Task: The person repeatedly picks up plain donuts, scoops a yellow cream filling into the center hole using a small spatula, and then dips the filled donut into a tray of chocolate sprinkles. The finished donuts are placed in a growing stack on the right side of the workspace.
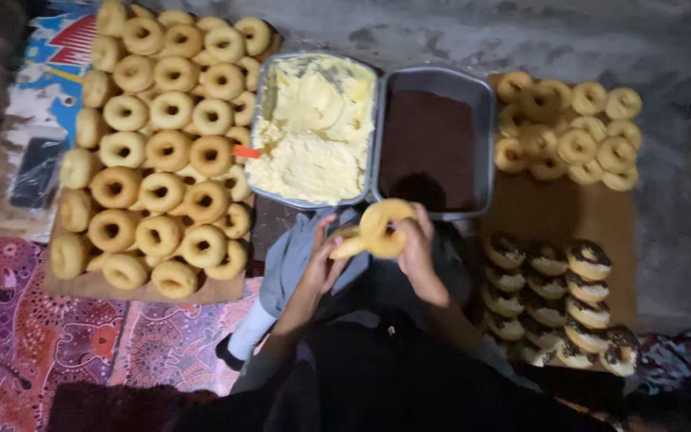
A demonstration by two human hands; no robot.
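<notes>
My right hand (419,250) grips a plain ring doughnut (385,226), held upright over my lap just in front of the two trays. My left hand (323,260) pinches a pale piece of doughnut (348,245) that touches the ring's lower left side. Behind the hands sit a metal tray of pale yellow cream (313,128) and, to its right, a metal tray of dark chocolate sprinkles (429,148). A utensil's orange handle (245,152) pokes out of the cream tray's left edge.
Several plain doughnuts (161,144) are piled on a board at left. Glazed rings (573,136) lie at the far right, and chocolate-topped filled doughnuts (553,296) are stacked on brown card at the near right. A grey cloth (289,260) lies over my knee; patterned fabric (41,336) covers the floor at left.
</notes>
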